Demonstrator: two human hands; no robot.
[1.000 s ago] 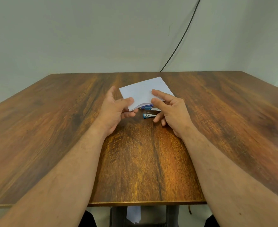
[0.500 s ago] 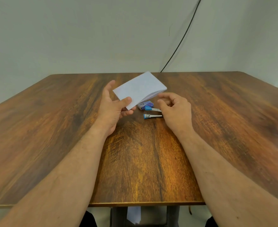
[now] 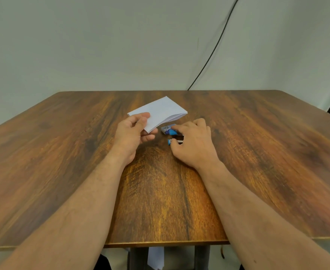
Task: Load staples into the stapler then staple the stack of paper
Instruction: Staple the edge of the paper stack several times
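Observation:
A folded stack of white paper [image 3: 164,112] is lifted off the wooden table [image 3: 63,152], tilted up toward the far right. My left hand [image 3: 133,135] pinches its near left corner between thumb and fingers. Just to the right lies a small blue and silver stapler [image 3: 172,132], hinged open, with its lower arm [image 3: 170,141] nearer me. My right hand [image 3: 194,145] is down on it, fingers curled over the top arm and thumb at the lower arm. A small blue staple box [image 3: 165,128] sits against the stapler's far left side, partly under the paper's edge.
A black cable [image 3: 214,49] runs down the wall to the table's back edge. A white sheet [image 3: 156,258] hangs below the table's front edge by the table legs. Bare wood stretches to the left and right of my hands.
My right hand let go of the paper and dropped onto the stapler. My left hand raised the paper and drew it left, uncovering the staple box and stapler.

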